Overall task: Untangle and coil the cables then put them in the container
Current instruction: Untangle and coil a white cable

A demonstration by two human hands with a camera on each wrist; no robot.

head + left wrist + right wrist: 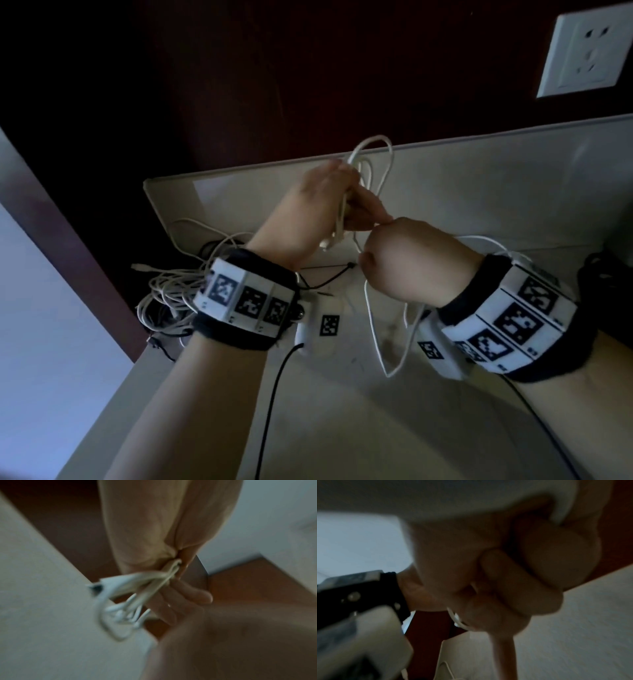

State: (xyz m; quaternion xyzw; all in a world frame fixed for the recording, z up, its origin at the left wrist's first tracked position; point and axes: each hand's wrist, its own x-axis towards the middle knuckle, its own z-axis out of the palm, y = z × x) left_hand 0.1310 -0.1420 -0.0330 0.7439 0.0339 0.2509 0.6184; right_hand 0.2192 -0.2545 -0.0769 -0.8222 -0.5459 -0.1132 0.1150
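Above the pale, glossy desk [479, 192], I have my left hand [318, 202] wrapped around a small bundle of loops of thin white charging cable [373, 164], fingers curled and thumb pressed in so the finished turns cannot spring apart. The left wrist view confirms it: several strands cross the palm and fan out toward the desk edge, though blur hides how many. My right hand [411, 253] sits just beside the left, closed into a fist on the free run of that same cable, which drops below the fist in a long slack loop toward the desk. I judge I hold it that way to feed the next turn under light tension, so I am partway through coiling this one.

Left of the bundle, near the desk's corner, lies a heap of tangled white and black cables [171, 294], not yet sorted; I keep the working cable lifted clear so it does not snag there. A white wall socket [589, 51] sits up to the right of the bundle. I cannot see any container from these views.
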